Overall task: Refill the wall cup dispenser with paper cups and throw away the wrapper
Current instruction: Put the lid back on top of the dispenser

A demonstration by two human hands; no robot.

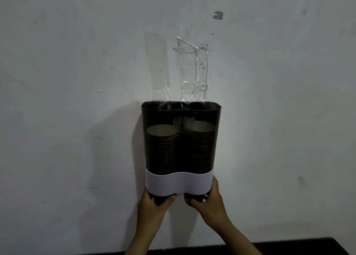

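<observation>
While the wall [57, 81] carries the taped cup dispenser [181, 139], both tubes part-filled with paper cups [161, 150], you steady its base, left hand [152, 206] and right hand [207, 201] fingers grasping the two bottom outlets, probably to seat the stacks.

Both forearms raised from bottom edge, converging upward. Left hand [154, 201] held palm-up, thumb extended toward centre, fingers curled around something dark. Right hand [207, 198] held alongside, apart from left, index finger laid upward along outer side, thumb pointed inward, remaining fingers curled under.
</observation>
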